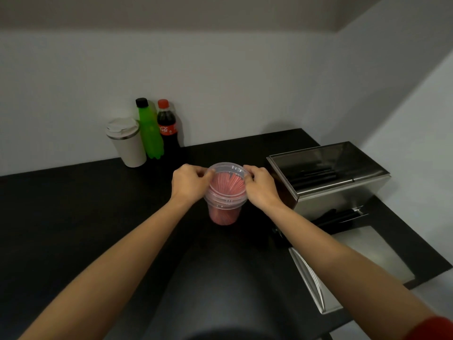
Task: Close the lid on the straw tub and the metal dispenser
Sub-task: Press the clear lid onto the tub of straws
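A clear plastic tub [224,214] full of red straws stands in the middle of the black counter. A clear round lid [228,169] sits tilted on its rim, the far edge higher. My left hand [190,184] pinches the lid's left edge and my right hand [261,186] pinches its right edge. To the right stands the metal dispenser [343,192], its top open with dark straws showing inside. Its flat metal lid [343,263] lies on the counter in front of it, near my right forearm.
At the back left by the wall stand a white travel cup [127,143], a green bottle [149,131] and a cola bottle [168,128]. The black counter [73,204] ends at the wall behind and at an edge to the right of the dispenser.
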{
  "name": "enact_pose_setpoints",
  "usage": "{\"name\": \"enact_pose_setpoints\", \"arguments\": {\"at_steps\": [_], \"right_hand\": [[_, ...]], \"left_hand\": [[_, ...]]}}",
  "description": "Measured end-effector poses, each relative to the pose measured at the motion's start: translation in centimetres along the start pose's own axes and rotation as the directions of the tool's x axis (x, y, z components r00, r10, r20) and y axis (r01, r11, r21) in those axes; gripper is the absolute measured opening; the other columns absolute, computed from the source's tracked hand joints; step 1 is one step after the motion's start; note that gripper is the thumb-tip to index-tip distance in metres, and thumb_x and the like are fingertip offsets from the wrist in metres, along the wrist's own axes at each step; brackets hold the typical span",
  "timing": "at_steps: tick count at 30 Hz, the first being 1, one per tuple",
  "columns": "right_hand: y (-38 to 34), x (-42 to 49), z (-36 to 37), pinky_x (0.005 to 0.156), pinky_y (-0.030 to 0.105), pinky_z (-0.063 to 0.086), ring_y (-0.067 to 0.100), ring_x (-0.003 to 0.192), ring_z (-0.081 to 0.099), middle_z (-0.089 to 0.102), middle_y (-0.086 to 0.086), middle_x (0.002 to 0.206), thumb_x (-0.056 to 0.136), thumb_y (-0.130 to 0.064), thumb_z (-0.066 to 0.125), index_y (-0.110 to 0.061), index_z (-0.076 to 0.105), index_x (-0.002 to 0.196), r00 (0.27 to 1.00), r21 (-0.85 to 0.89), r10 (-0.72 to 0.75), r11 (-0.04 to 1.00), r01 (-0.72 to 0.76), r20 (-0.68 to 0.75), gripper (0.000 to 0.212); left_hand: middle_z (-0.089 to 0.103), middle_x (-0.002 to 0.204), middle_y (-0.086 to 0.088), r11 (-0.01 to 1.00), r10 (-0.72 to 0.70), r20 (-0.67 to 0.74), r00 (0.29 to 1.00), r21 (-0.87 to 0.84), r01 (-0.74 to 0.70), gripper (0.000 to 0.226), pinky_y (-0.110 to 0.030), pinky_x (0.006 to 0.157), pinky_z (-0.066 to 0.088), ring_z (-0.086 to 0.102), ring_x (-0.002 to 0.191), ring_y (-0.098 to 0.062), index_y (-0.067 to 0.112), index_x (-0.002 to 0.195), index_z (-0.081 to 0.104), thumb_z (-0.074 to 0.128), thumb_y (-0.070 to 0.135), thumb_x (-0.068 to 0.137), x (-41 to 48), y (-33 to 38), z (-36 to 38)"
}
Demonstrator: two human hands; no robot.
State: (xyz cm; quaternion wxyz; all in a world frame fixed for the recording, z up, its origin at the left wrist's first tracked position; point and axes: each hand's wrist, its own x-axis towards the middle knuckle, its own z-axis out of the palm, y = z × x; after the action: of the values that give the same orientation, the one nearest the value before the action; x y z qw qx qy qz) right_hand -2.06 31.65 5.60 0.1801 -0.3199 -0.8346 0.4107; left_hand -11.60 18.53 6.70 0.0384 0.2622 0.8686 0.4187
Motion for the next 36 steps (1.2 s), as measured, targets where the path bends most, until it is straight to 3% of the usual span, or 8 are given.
{"name": "enact_pose_setpoints", "arguments": {"at_steps": [4, 8, 14, 20, 23, 27, 32, 36], "right_hand": [[0.3, 0.0, 0.4, 0.098, 0.028, 0.038, 0.018, 0.122, 0.048, 0.046, 0.007, 0.134, 0.096, -0.017, 0.044, -0.015, 0.047, 0.132, 1.0, -0.009, 0.011, 1.0, -0.011, 0.005, 0.037], [0.5, -0.1, 0.7, 0.097, 0.026, 0.037, 0.017, 0.121, 0.048, 0.048, 0.006, 0.131, 0.096, -0.017, 0.044, -0.016, 0.048, 0.131, 1.0, -0.032, -0.014, 0.999, 0.013, -0.013, 0.036], [0.5, 0.2, 1.4, 0.1, 0.03, 0.039, 0.019, 0.121, 0.046, 0.047, 0.005, 0.13, 0.096, -0.017, 0.042, -0.016, 0.048, 0.132, 0.998, -0.075, -0.043, 0.996, 0.04, -0.044, 0.036], [0.7, 0.1, 2.2, 0.091, 0.022, 0.037, 0.016, 0.116, 0.048, 0.049, 0.003, 0.125, 0.097, -0.017, 0.038, -0.015, 0.048, 0.13, 0.994, -0.096, -0.066, 0.994, 0.058, -0.084, 0.035], [1.0, 0.1, 2.4, 0.085, 0.017, 0.036, 0.01, 0.107, 0.048, 0.05, 0.002, 0.122, 0.098, -0.018, 0.037, -0.016, 0.049, 0.129, 0.992, -0.081, -0.076, 0.994, 0.068, -0.105, 0.034], [1.3, 0.2, 2.8, 0.066, 0.004, 0.027, 0.002, 0.096, 0.044, 0.052, -0.001, 0.118, 0.098, -0.019, 0.037, -0.017, 0.053, 0.125, 0.989, -0.037, -0.058, 0.998, 0.054, -0.137, 0.031], [1.3, 0.1, 3.1, 0.075, 0.012, 0.034, 0.002, 0.097, 0.046, 0.053, -0.001, 0.118, 0.098, -0.019, 0.036, -0.018, 0.055, 0.123, 0.988, 0.038, -0.043, 0.998, 0.049, -0.151, 0.031], [1.2, 0.0, 3.0, 0.085, 0.021, 0.04, 0.006, 0.102, 0.049, 0.053, 0.0, 0.12, 0.098, -0.02, 0.036, -0.017, 0.053, 0.125, 0.988, 0.058, -0.045, 0.997, 0.054, -0.147, 0.032]], "left_hand": [[0.072, 0.094, -0.006, 1.0, 0.018, 0.003, 1.0, -0.009, -0.018, 0.032, -0.012, 0.055, 0.045, 0.061, 0.069, -0.005, 0.007, 0.115, 0.065, 0.057, 0.027, 0.092, -0.1, -0.4, 0.1], [0.063, 0.082, 0.006, 0.999, 0.026, -0.026, 0.999, -0.024, -0.027, 0.032, -0.01, 0.053, 0.041, 0.056, 0.062, 0.002, 0.008, 0.116, 0.065, 0.056, 0.027, 0.092, -0.3, -0.7, 0.4], [0.067, 0.102, -0.008, 0.999, 0.029, -0.033, 0.999, -0.026, -0.03, 0.033, -0.021, 0.068, 0.049, 0.062, 0.079, -0.009, 0.007, 0.115, 0.066, 0.055, 0.029, 0.093, -0.3, -1.0, 0.6], [0.063, 0.109, -0.013, 0.998, 0.064, -0.052, 0.997, 0.01, -0.063, 0.034, -0.037, 0.08, 0.054, 0.063, 0.085, -0.017, 0.006, 0.115, 0.066, 0.053, 0.03, 0.094, -0.6, -1.3, 0.9], [0.062, 0.111, -0.013, 0.998, 0.06, -0.06, 0.996, -0.007, -0.06, 0.033, -0.034, 0.08, 0.053, 0.062, 0.085, -0.015, 0.007, 0.114, 0.066, 0.052, 0.03, 0.094, -0.6, -1.6, 1.2], [0.06, 0.112, -0.013, 0.996, 0.047, -0.075, 0.996, -0.073, -0.053, 0.031, -0.03, 0.079, 0.051, 0.059, 0.085, -0.012, 0.007, 0.113, 0.067, 0.053, 0.027, 0.094, -0.5, -1.9, 1.6], [0.058, 0.113, -0.011, 0.992, 0.025, -0.071, 0.997, -0.12, -0.034, 0.032, -0.026, 0.077, 0.048, 0.058, 0.087, -0.011, 0.007, 0.115, 0.066, 0.053, 0.028, 0.094, -0.3, -2.4, 2.0], [0.057, 0.12, -0.01, 0.988, -0.002, -0.024, 1.0, -0.152, -0.002, 0.033, -0.026, 0.083, 0.046, 0.054, 0.094, -0.007, 0.009, 0.118, 0.064, 0.052, 0.029, 0.095, -0.1, -2.5, 2.0]]}}
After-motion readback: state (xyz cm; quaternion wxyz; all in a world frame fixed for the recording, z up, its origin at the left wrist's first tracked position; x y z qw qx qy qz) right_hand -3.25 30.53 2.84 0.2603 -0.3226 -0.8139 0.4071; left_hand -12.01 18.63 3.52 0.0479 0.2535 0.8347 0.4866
